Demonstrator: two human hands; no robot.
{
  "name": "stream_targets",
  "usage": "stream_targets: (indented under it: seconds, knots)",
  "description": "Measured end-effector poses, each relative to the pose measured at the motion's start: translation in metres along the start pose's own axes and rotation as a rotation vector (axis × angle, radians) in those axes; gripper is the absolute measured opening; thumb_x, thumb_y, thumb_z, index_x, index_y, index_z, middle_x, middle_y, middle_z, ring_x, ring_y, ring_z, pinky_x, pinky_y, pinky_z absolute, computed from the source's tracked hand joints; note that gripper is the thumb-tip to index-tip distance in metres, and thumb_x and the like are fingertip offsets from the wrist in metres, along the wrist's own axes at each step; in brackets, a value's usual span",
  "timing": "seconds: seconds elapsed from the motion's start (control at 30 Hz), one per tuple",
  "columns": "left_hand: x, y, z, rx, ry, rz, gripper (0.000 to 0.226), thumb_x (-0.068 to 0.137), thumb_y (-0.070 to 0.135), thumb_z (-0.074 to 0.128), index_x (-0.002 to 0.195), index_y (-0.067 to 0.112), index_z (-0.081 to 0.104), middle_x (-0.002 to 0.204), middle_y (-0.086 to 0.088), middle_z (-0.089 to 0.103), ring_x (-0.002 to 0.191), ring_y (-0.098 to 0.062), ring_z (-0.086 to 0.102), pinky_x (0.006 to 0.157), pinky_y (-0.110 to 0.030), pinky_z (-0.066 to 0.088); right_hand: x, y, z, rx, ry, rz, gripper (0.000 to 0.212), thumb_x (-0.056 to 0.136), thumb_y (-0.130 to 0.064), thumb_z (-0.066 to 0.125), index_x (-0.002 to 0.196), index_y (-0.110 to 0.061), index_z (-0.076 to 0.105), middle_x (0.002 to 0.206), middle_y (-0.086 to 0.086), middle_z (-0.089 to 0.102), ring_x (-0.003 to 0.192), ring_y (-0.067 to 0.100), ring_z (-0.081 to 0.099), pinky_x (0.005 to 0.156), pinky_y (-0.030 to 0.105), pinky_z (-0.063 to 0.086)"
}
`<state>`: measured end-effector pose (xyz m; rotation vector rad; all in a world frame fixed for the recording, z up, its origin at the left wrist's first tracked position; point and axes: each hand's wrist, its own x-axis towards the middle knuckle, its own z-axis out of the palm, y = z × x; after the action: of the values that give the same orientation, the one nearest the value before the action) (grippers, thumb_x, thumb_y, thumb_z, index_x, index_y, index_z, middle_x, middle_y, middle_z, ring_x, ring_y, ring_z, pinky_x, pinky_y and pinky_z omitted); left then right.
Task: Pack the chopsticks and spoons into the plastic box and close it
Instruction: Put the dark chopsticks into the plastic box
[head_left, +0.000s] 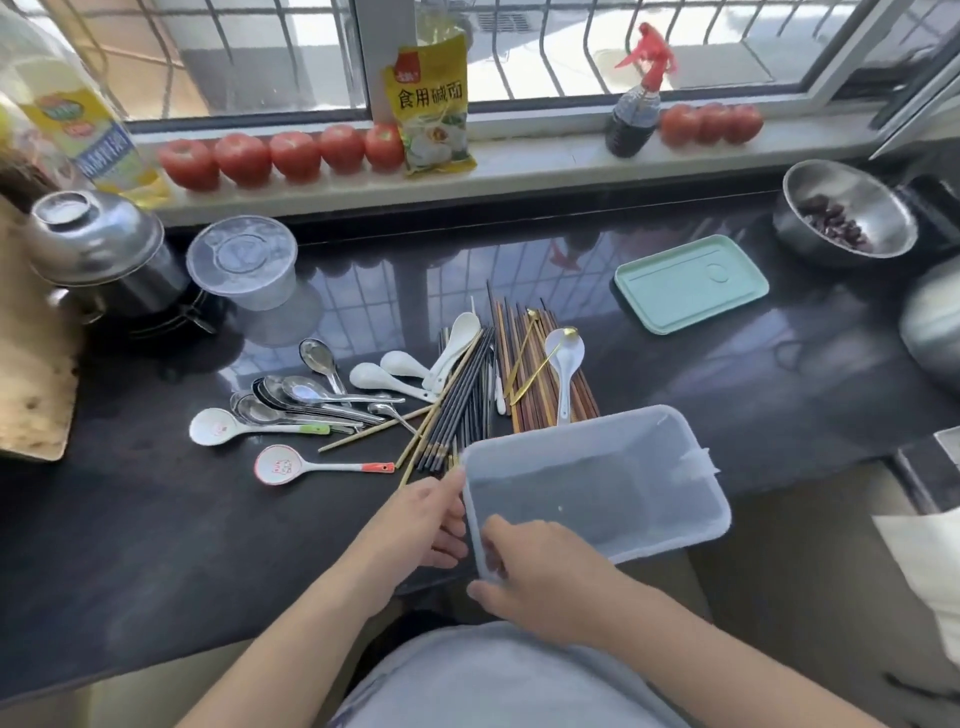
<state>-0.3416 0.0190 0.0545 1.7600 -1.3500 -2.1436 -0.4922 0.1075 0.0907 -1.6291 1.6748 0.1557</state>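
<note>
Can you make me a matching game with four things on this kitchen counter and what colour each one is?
Things:
1. box lid
2. spray bottle top
3. packet on the windowsill
4. plastic box

Colours:
A. yellow
B. see-through, whitish
C. pale green
D. red

Pairs: 1-C, 2-D, 3-A, 4-B
</note>
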Motion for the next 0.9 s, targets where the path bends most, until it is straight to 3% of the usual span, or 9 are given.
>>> stream_targets:
  seconds: [0.1,0.17,0.3,0.37,0.47,0.57,0.67,0.77,0.9]
  knots:
    - [-0.011,-0.009,-0.023,0.302,0.117,0.134,0.029,0.1,0.042,0.057,0.093,0.016,0.067,0.082,-0.006,0.076,0.076,-0.029,0.074,0.075,-0.048,0.064,0.015,-0.028,0.005,0.068,-0.127,-0.1,0.037,0.09,-0.056,0.052,0.109,-0.025,0.056,0.112,0.002,0.067,0.102,0.027,0.061,0.087,0.043,0.05]
    - [-0.02,-0.011,-0.038,0.42,0.15,0.156,0.02,0.098,0.032,0.053,0.092,0.02,0.068,0.085,-0.005,0.075,0.073,-0.027,0.073,0.069,-0.045,0.063,0.018,-0.034,-0.009,0.194,-0.152,-0.19,0.026,0.092,-0.051,0.05,0.1,-0.03,0.062,0.1,-0.005,0.069,0.093,0.019,0.062,0.084,0.041,0.052]
    - [-0.03,-0.02,-0.054,0.383,0.177,0.088,0.023,0.1,0.023,0.051,0.094,0.003,0.061,0.074,-0.011,0.067,0.046,-0.016,0.059,0.045,-0.029,0.051,0.038,-0.01,-0.067,0.633,0.223,-0.015,0.02,0.096,-0.021,0.058,0.08,-0.013,0.067,0.071,-0.001,0.072,0.061,0.011,0.065,0.063,0.031,0.053]
    - [-0.033,-0.026,-0.056,0.37,0.217,0.074,0.028,0.1,0.026,0.054,0.086,0.002,0.053,0.068,-0.005,0.061,0.045,-0.015,0.058,0.046,-0.029,0.051,0.069,0.015,-0.091,0.54,0.393,0.183,0.022,0.094,-0.017,0.054,0.077,-0.009,0.066,0.063,-0.001,0.069,0.056,0.013,0.063,0.06,0.032,0.053]
    - [-0.035,-0.029,-0.055,0.345,0.263,0.064,0.031,0.099,0.034,0.057,0.077,0.016,0.045,0.064,-0.001,0.058,0.048,-0.016,0.061,0.056,-0.04,0.058,0.129,0.039,-0.097,0.253,0.241,0.413,0.02,0.093,-0.019,0.052,0.081,-0.009,0.065,0.08,0.007,0.07,0.074,0.025,0.066,0.068,0.034,0.055]
    - [-0.039,-0.028,-0.052,0.332,0.293,0.067,0.037,0.101,0.041,0.057,0.077,0.017,0.044,0.066,-0.001,0.056,0.052,-0.014,0.058,0.048,-0.029,0.053,0.177,0.05,-0.077,0.288,0.051,0.523,0.01,0.094,-0.013,0.055,0.086,-0.008,0.057,0.081,0.011,0.07,0.07,0.027,0.069,0.065,0.034,0.06]
    - [-0.044,-0.028,-0.051,0.306,0.308,0.059,0.043,0.102,0.049,0.053,0.082,0.011,0.051,0.061,-0.003,0.065,0.051,-0.012,0.062,0.052,-0.024,0.047,0.19,0.049,-0.063,0.294,0.028,0.638,0.014,0.096,-0.01,0.052,0.102,0.003,0.055,0.074,0.016,0.074,0.05,0.024,0.069,0.039,0.023,0.048]
    - [-0.048,-0.033,-0.052,0.266,0.299,0.043,0.043,0.104,0.049,0.051,0.089,0.009,0.057,0.062,-0.003,0.07,0.053,-0.013,0.065,0.058,-0.028,0.047,0.195,0.048,-0.06,0.274,0.055,0.671,0.013,0.095,-0.008,0.058,0.1,0.004,0.058,0.082,0.016,0.074,0.053,0.023,0.069,0.029,0.018,0.038]
    - [-0.047,-0.036,-0.051,0.222,0.308,0.057,0.041,0.104,0.047,0.052,0.087,0.01,0.057,0.061,-0.002,0.068,0.054,-0.014,0.064,0.06,-0.03,0.049,0.195,0.059,-0.06,0.49,0.064,0.653,0.025,0.089,-0.013,0.067,0.107,0.004,0.061,0.074,0.012,0.074,0.062,0.025,0.072,0.06,0.032,0.059]
